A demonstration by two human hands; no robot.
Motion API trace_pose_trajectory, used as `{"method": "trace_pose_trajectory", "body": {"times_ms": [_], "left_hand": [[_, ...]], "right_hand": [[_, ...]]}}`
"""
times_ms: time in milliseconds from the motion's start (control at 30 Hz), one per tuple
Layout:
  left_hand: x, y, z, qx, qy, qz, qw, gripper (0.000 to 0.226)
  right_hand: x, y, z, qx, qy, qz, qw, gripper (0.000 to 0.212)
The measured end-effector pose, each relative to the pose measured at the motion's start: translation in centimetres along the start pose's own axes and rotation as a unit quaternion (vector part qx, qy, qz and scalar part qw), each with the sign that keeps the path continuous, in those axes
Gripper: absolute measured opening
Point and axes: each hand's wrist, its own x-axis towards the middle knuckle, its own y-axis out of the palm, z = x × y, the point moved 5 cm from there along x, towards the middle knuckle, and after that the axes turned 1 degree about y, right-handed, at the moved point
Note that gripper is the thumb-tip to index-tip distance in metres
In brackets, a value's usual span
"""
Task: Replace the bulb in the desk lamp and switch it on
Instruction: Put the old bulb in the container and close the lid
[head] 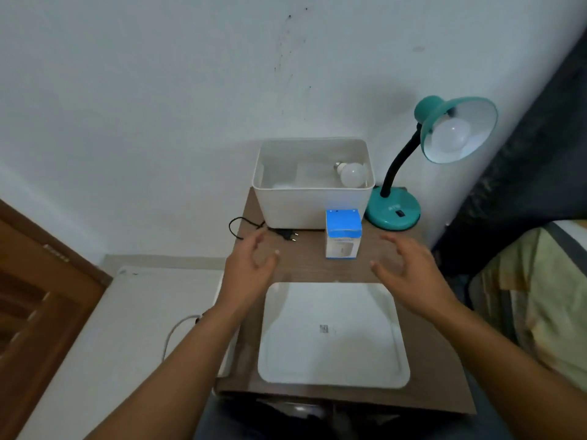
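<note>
A teal desk lamp [394,211] stands at the table's far right corner, its shade [457,128] tilted toward me with a white bulb [451,134] in it, unlit. Its black plug [287,234] lies loose on the table. A second white bulb [352,174] lies in the white bin [313,204] at the back. A blue and white bulb box [343,233] stands upright in front of the bin. My left hand [251,268] and my right hand [409,268] hover over the table either side of the box, fingers spread, holding nothing.
A white tray [333,335] lies on the brown table [317,268] near me. White wall behind. A wooden door [38,296] is at the left, a white surface with a cable [178,328] beside the table. Dark fabric and a cushion [540,296] are at the right.
</note>
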Motion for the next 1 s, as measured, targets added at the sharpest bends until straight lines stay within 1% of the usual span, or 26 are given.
{"method": "trace_pose_trajectory", "body": {"times_ms": [100, 200, 267, 300, 367, 467, 567, 633, 700, 800, 1000], "left_hand": [[-4.0, 1.6, 2.2, 0.033, -0.028, 0.056, 0.997, 0.054], [-7.0, 2.7, 3.7, 0.096, -0.018, 0.105, 0.99, 0.057], [-8.7, 3.0, 4.6, 0.131, -0.021, 0.121, 0.984, 0.063], [-9.4, 3.1, 5.1, 0.147, -0.028, 0.127, 0.981, 0.07], [-10.7, 3.5, 6.3, 0.168, -0.062, 0.155, 0.971, 0.09], [-12.4, 3.8, 7.3, 0.195, -0.1, 0.2, 0.955, 0.12], [-13.4, 3.9, 7.5, 0.237, -0.096, 0.219, 0.942, 0.132], [-13.6, 4.0, 7.6, 0.263, -0.088, 0.226, 0.934, 0.135], [-13.6, 4.0, 7.7, 0.276, -0.079, 0.219, 0.933, 0.133], [-13.6, 3.8, 7.6, 0.274, -0.071, 0.198, 0.938, 0.126], [-13.9, 3.5, 7.1, 0.237, -0.082, 0.168, 0.953, 0.125]], "right_hand": [[-3.1, 1.3, -1.9, 0.005, 0.042, 0.048, 0.998, 0.058], [-5.7, 2.4, -3.3, -0.007, 0.065, 0.1, 0.993, 0.061], [-7.1, 2.9, -4.3, -0.007, 0.073, 0.123, 0.99, 0.066], [-7.8, 3.2, -4.8, -0.006, 0.081, 0.136, 0.987, 0.071], [-9.2, 3.8, -5.7, -0.015, 0.088, 0.162, 0.983, 0.081], [-11.1, 4.8, -6.4, -0.059, 0.076, 0.197, 0.976, 0.099], [-12.3, 5.5, -6.8, -0.101, 0.06, 0.222, 0.968, 0.117], [-12.6, 5.8, -6.9, -0.125, 0.044, 0.233, 0.963, 0.126], [-12.9, 5.9, -6.9, -0.136, 0.037, 0.236, 0.961, 0.128], [-13.0, 6.2, -7.0, -0.129, 0.026, 0.223, 0.966, 0.118], [-13.3, 6.3, -7.4, -0.092, 0.027, 0.21, 0.973, 0.112]]}}
